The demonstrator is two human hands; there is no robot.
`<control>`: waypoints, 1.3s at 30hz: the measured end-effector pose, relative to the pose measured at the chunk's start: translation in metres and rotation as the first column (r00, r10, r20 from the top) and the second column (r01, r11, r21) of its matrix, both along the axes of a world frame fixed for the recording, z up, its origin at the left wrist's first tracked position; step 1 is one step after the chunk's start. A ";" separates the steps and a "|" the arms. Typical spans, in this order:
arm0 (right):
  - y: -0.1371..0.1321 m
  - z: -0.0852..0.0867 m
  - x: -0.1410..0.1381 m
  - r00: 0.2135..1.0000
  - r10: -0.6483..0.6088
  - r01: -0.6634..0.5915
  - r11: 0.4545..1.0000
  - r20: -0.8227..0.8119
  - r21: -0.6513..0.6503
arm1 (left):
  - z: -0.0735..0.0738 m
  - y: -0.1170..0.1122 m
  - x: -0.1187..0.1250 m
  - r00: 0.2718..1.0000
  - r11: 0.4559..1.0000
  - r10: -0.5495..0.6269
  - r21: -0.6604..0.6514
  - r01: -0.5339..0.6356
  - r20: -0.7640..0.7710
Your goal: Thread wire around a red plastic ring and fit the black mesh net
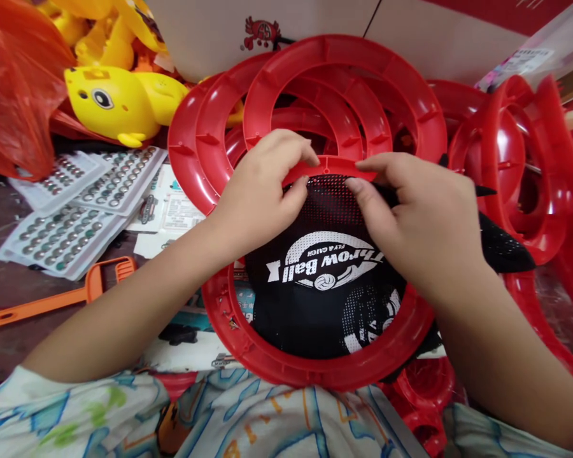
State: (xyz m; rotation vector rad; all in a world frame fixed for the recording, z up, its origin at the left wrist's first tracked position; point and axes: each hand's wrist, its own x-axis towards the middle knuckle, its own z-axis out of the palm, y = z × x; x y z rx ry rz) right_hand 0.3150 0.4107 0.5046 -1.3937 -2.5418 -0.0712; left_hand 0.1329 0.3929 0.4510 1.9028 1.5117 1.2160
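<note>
A red plastic ring (pixel 315 376) rests against my lap. Black mesh fabric (pixel 310 318) with white "Throw Ball" printing lies across the ring's opening, its print upside down to me. At the far rim, my left hand (pixel 267 191) pinches the fabric edge and the ring between thumb and fingers. My right hand (pixel 415 216) grips the same rim a little to the right, its thumb pressed on the mesh. More of the black cloth shows behind the right hand.
Several red rings (pixel 344 48) are stacked just beyond my hands, with others at right. Battery trays (pixel 62 238) and an orange plastic tool (pixel 52 305) lie at left. A yellow duck-like toy part (pixel 119 105) sits behind them, near a red plastic bag (pixel 19 89).
</note>
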 end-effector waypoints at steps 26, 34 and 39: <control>0.011 -0.016 0.006 0.996 -0.052 0.046 0.995 0.067 0.087 | -0.014 -0.005 0.004 0.897 0.980 -0.020 0.168 0.104 -0.441; 0.011 -0.008 0.003 0.995 -0.102 0.102 0.995 0.024 -0.015 | -0.011 -0.008 0.006 0.868 0.977 0.004 0.188 0.103 -0.496; 0.006 -0.001 0.016 0.983 -0.146 0.139 0.988 -0.109 -0.069 | -0.012 -0.010 0.008 0.864 0.981 0.025 0.178 0.075 -0.503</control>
